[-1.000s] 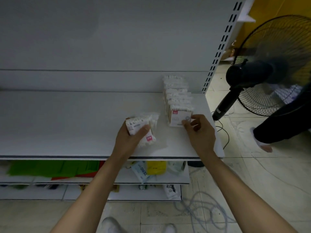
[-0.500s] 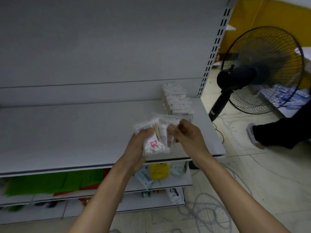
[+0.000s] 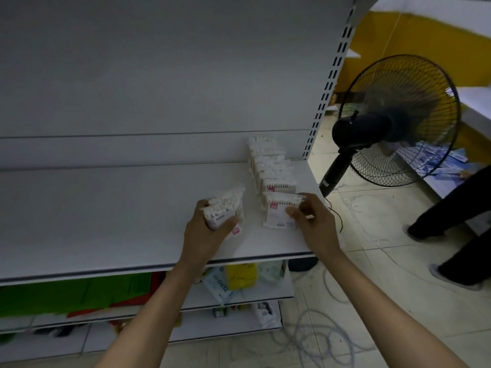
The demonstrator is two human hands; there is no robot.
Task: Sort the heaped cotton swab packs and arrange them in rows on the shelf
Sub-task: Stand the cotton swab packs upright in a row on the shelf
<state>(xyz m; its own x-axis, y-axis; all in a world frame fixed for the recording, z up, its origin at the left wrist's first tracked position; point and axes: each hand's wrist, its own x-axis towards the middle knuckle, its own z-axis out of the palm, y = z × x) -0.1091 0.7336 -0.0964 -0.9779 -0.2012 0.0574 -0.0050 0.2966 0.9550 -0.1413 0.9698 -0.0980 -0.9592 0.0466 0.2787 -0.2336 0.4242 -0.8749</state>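
White shelf (image 3: 119, 208), grey back panel behind it. Left hand (image 3: 210, 235) is curled round a small bundle of packs (image 3: 225, 208), low over the shelf just left of the row (image 3: 271, 166); can't tell if the bundle touches the shelf. Right hand (image 3: 316, 224) pinches the front pack (image 3: 279, 212) by its right edge, thumb on its face. That pack stands upright at the row's near end. Row runs front to back near the shelf's right end, packs upright and close together. Lower shelf (image 3: 288, 290) holds a yellow bag and white packets. Fan (image 3: 398, 120) stands on the floor to the right, a person's legs (image 3: 457, 216) near it.
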